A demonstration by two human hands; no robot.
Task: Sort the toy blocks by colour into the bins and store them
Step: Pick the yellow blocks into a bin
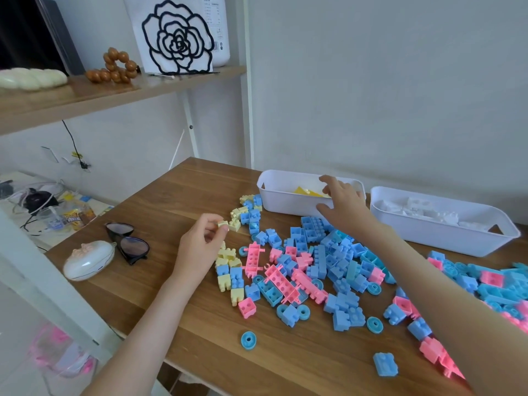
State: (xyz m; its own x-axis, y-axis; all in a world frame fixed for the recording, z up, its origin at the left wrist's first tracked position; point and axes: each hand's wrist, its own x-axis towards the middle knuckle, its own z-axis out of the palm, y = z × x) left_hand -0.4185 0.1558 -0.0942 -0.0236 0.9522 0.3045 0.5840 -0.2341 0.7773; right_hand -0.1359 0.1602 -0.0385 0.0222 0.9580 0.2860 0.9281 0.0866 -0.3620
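Wooden table (171, 201) is carrying 2 part-filled bins, the yellow bin (285, 207) and the white-block bin (457, 241). A large pile (328, 270) of blue, pink and pale-yellow blocks is lying unsorted, so most sorting is seemingly remaining. Right hand (343, 207) is hovering spread over the yellow bin, gripping nothing visible; left hand (200, 244) is pinching 1 pale-yellow block (223, 224) beside the pile.

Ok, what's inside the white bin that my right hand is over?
Yellow blocks lie inside the white bin. The right hand covers its right part, and the near wall hides the bottom, so their number cannot be told.
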